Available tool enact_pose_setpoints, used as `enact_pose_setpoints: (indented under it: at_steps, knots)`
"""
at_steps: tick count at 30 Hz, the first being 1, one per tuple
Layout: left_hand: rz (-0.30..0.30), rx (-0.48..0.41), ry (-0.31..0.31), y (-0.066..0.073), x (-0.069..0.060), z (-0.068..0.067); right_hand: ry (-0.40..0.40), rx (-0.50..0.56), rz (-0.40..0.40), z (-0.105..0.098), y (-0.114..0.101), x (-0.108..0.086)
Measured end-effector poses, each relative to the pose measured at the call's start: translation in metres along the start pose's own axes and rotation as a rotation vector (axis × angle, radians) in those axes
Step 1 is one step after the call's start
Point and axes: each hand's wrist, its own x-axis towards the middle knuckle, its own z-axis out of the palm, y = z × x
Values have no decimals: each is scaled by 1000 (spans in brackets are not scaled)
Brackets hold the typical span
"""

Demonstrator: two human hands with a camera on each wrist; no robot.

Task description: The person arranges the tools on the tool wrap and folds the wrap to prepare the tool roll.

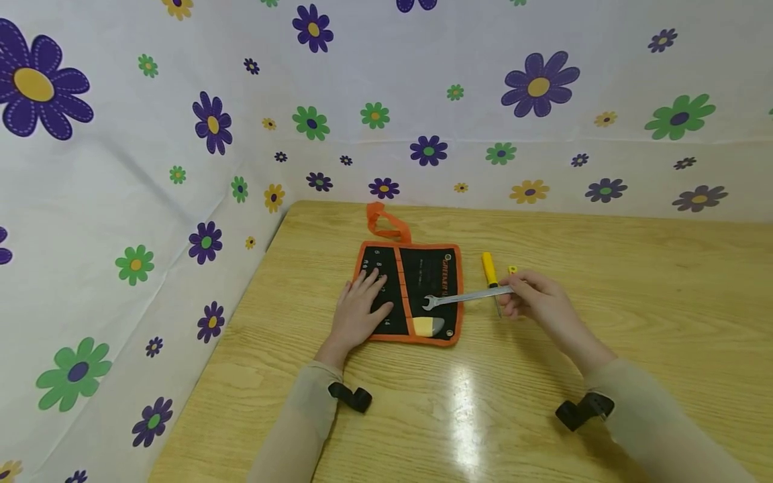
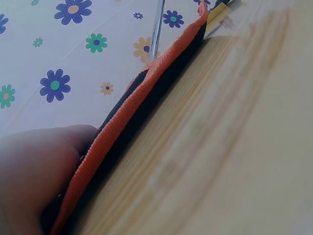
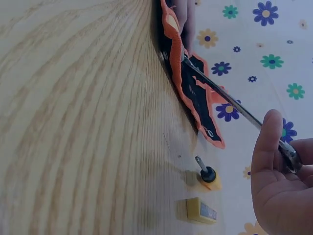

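A black tool pouch (image 1: 423,282) with orange trim lies on the table. My left hand (image 1: 357,312) rests on its left part, fingers spread; in the left wrist view the hand (image 2: 44,166) is at the pouch's orange edge (image 2: 117,127). Between thumb and fingers my right hand (image 1: 543,305) pinches one end of a silver wrench (image 1: 471,296), whose open-ended head is over the pouch's right part. In the right wrist view, the hand (image 3: 283,181) holds the wrench (image 3: 234,104) with its far end at the pouch (image 3: 188,93). A yellow and grey item (image 1: 425,327) sits at the pouch's lower part.
A yellow-handled screwdriver (image 1: 489,268) lies right of the pouch, partly behind the wrench and right hand. Beside it is a small yellow object (image 1: 512,270), seen as a yellow block (image 3: 200,210) in the right wrist view. A flowered cloth (image 1: 374,74) stands behind and left of the table (image 1: 664,288).
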Motion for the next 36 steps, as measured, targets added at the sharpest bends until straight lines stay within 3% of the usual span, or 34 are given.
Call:
enact_pose_setpoints:
  at_steps: [10,26,36]
  knots:
    - [-5,1,-7,2,0,-1,-14,-50,64,9,-3,9]
    - [-1,-4,-8,0,0,0,-103,-62,76,19,-7,18]
    - [-1,3,-7,-4,2,4,-116,-103,178,16,1,23]
